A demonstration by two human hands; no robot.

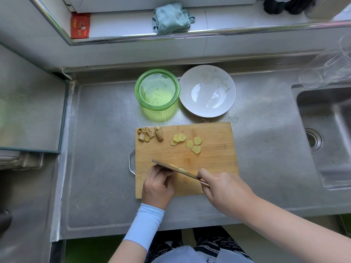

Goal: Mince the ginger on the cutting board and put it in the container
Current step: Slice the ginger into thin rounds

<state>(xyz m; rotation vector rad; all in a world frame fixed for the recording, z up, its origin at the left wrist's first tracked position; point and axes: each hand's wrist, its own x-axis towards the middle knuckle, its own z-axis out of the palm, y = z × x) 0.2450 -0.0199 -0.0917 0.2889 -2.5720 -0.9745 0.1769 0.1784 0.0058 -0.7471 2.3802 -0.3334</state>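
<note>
The fingers of the left hand are curled into a claw, knuckles against the flat of the broad steel knife. Whatever they press down is hidden beneath them, so I cannot tell whether they hold ginger. The right hand is wrapped tight round the knife's handle, with the blade angled across the near half of the rectangular pale bamboo cutting board. Two pale yellow slivers show along the blade, either stuck to it or lying just beyond it. Farther up the board lie six round yellow ginger slices, three overlapping and three close beside them. In the far left corner sit three knobbly brown ginger stubs with one small slice among them. Beyond the board, on the stainless steel bench, stand one round translucent green plastic container and, just beside it, one shallow white plate with a faint flower print. By my reading the job is early: the ginger is only sliced and nothing on the board is minced. Pale marks on the container's floor could be glare or scraps; I cannot say which. The slices have yet to be cut into strips, chopped fine and moved across to the container.
</note>
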